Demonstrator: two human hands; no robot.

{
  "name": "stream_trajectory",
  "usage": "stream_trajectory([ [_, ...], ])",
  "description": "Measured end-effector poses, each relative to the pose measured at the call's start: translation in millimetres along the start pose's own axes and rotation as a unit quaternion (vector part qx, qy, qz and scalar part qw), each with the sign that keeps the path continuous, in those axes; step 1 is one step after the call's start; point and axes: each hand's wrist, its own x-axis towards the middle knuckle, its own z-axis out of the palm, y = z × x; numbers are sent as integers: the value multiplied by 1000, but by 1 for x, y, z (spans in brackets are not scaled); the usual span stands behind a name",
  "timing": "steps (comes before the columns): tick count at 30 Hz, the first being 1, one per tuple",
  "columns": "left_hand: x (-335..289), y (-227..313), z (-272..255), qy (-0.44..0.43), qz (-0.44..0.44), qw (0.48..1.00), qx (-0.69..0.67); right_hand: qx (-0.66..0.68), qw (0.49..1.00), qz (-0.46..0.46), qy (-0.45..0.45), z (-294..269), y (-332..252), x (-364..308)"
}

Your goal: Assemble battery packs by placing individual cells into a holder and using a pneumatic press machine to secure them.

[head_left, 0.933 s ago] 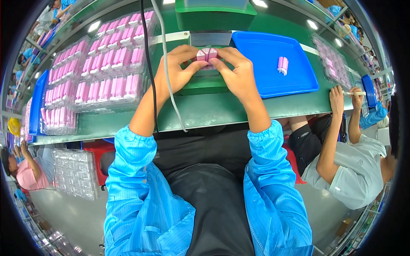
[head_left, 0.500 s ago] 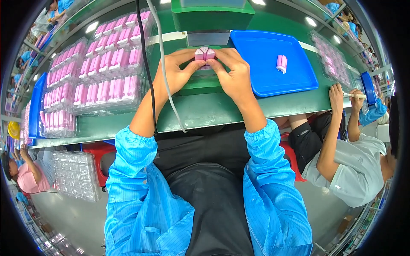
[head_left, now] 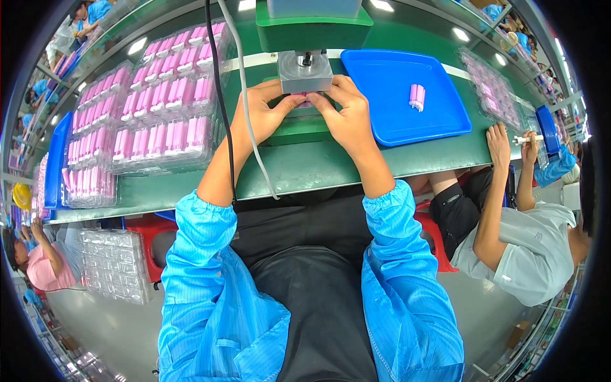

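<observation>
A small pink piece (head_left: 301,95) is gripped from both sides, between the fingers and thumbs of my left hand (head_left: 259,113) and my right hand (head_left: 349,116). Both hands are closed on it, thumbs toward me. Right above it is the grey metal block (head_left: 305,75) of a green press (head_left: 315,33), which hides most of the piece and some fingertips. Under my hands lies the green press base (head_left: 298,129). To the right, one pink-and-white piece (head_left: 417,97) rests in a blue tray (head_left: 407,130).
Stacked clear blister trays (head_left: 164,159) of pink pieces fill the bench's left. A black cable (head_left: 220,95) and a grey cable (head_left: 244,95) hang across my left forearm. Another clear tray (head_left: 490,89) lies at right, near a co-worker's hand (head_left: 498,143).
The press's metal block has come down over the pink piece, covering its triangular-patterned top. My hands keep nearly the same place and grip. The co-worker's hands at right have shifted slightly.
</observation>
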Motion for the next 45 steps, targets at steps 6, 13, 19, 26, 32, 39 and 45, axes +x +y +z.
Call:
stream_trajectory([
  [6, -1, 2, 0, -6, -27, 1000, 2, -2, 1000, 1, 7, -1, 2, 0],
  [13, -1, 2, 1, -7, -37, 999, -37, -7, 1000, 5, -11, -1, 0, 0],
  [19, -1, -2, 0, -8, -33, 999, -38, -1, 1000, 17, 1, 0, -2, 0],
  [26, 3, -12, 4, 34, 80, 996, -2, 0, 1000, 16, -14, -3, -1, 4],
  [32, 8, 2, -4, 52, 17, 997, -53, 140, 975, 170, -26, -7, -29, 14],
  [39, -24, 8, -68, 65, -31, 989, 126, 252, 922, 290, -32, -29, -30, -4],
  [45, -81, -19, -174, 290, -80, 915, 270, 54, 953, 287, 79, -75, 13, -21],
])
